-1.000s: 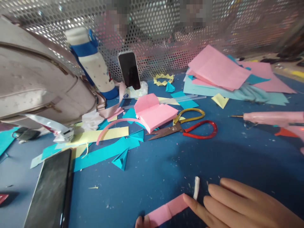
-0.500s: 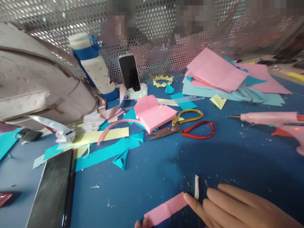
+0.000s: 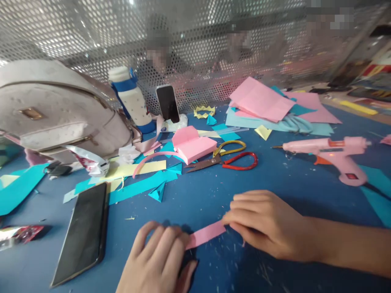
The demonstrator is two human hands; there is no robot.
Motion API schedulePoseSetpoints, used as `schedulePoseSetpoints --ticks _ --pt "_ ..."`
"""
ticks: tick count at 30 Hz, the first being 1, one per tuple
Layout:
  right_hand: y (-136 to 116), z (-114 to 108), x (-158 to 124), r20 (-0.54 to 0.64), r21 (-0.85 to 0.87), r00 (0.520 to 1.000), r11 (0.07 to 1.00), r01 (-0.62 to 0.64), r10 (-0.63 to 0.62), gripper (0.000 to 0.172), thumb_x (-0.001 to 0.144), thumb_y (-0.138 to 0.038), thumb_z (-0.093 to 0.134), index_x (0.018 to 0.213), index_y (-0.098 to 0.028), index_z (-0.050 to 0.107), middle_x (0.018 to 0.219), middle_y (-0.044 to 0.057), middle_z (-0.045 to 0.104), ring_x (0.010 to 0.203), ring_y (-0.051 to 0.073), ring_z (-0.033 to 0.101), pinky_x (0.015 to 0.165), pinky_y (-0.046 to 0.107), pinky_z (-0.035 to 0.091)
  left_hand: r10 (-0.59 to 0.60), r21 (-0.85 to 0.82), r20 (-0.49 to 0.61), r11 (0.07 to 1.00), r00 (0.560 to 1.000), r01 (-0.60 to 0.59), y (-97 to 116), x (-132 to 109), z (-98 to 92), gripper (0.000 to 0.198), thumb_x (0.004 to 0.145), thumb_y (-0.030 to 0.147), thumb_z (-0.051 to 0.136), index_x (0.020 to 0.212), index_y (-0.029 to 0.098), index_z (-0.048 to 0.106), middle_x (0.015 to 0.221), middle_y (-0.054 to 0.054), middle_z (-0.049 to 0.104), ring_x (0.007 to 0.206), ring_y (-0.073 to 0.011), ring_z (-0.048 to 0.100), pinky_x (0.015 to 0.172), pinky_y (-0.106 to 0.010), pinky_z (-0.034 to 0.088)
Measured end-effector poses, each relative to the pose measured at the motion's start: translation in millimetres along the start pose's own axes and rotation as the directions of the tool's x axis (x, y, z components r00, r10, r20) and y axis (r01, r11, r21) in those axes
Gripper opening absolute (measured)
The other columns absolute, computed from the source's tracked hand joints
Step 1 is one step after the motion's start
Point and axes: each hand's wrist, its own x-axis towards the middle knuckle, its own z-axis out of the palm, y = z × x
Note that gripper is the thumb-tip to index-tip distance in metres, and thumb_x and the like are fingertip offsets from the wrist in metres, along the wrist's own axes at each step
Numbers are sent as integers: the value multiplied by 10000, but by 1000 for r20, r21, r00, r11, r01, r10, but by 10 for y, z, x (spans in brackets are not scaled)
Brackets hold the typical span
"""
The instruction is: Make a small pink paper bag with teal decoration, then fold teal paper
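A pink paper strip [image 3: 206, 235] stretches low over the blue table between my two hands. My left hand [image 3: 159, 254] has its fingers curled and closed on the strip's left end, with the thumb lower down, partly shadowed. At the right end, my right hand [image 3: 262, 224] pinches the strip between thumb and fingers. Beyond them are scissors [image 3: 214, 162] with one yellow and one red handle, lying beside a folded pink paper box shape [image 3: 197, 148]. A pink glue gun [image 3: 330, 148] lies on its side past my right hand.
A dark phone [image 3: 84, 234] lies at the left, near blue and yellow paper scraps [image 3: 137, 189]. Behind stand a backpack [image 3: 58, 114], a bottle [image 3: 132, 99] and a propped phone [image 3: 168, 103] against a perforated metal panel [image 3: 195, 89]. Pink sheets [image 3: 259, 99] are stacked at back right.
Both hands and the strip now show higher in view. My left hand has come much further into sight, and my right fingers have curled in. The camera view has shifted, revealing the whole glue gun.
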Motion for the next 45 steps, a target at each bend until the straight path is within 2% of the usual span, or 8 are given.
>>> schedulePoseSetpoints --ticks 4,9,21,24,31,36,39,45 --pt "-23 -70 75 97 166 986 974 -153 138 167 977 -242 436 971 -202 598 812 -9 628 713 108 540 662 240 361 -9 -136 121 990 993 26 -70 102 -68 259 875 265 609 1120 205 550 1002 -31 648 883 -187 606 833 -338 416" --pt "-101 -81 117 162 69 974 983 -172 159 169 902 -382 598 953 -222 619 801 -20 581 749 133 542 645 248 345 -138 -231 236 953 962 194 -18 173 -110 119 899 239 579 1016 250 559 995 3 625 923 -180 578 841 -350 398" --pt "-257 -174 75 94 86 987 987 -139 131 73 802 -153 677 810 -204 625 876 -18 613 829 138 564 694 238 387 -188 -404 321 859 928 313 29 337 -91 149 764 89 610 819 212 547 825 33 643 768 -152 594 791 -333 403" --pt "-255 -201 49 79 97 987 984 -149 141 68 807 -159 677 813 -207 629 841 -29 633 812 134 572 703 242 388 -196 -363 278 885 940 292 56 344 -109 118 801 107 587 802 216 539 768 42 637 735 -149 589 746 -309 409" --pt "-283 -222 31 139 269 955 918 -290 261 211 785 -332 728 937 -216 639 889 -15 697 769 142 614 659 238 406 43 -225 17 974 999 -38 99 395 -169 159 870 57 483 828 204 528 835 4 652 761 -148 602 766 -320 396" --pt "-261 -188 66 135 313 954 902 -296 267 226 762 -230 729 970 -214 643 894 -11 708 750 133 613 626 226 401 40 -283 -7 958 999 -40 66 426 -157 166 870 50 486 863 212 523 924 -2 672 838 -157 612 791 -326 415" --pt "-231 -198 84 109 318 958 904 -285 264 219 759 -178 712 968 -203 652 882 -8 704 737 125 599 612 222 397 -123 -451 79 880 989 146 31 438 -102 154 835 102 564 922 221 520 896 5 654 805 -147 608 734 -289 463" --pt "-162 -200 97 87 400 951 863 -307 298 164 787 -141 650 946 -177 650 830 8 698 694 117 597 609 226 423 -294 -757 286 515 912 403 -29 489 14 238 754 256 713 951 198 593 817 0 653 689 -129 611 652 -261 509"
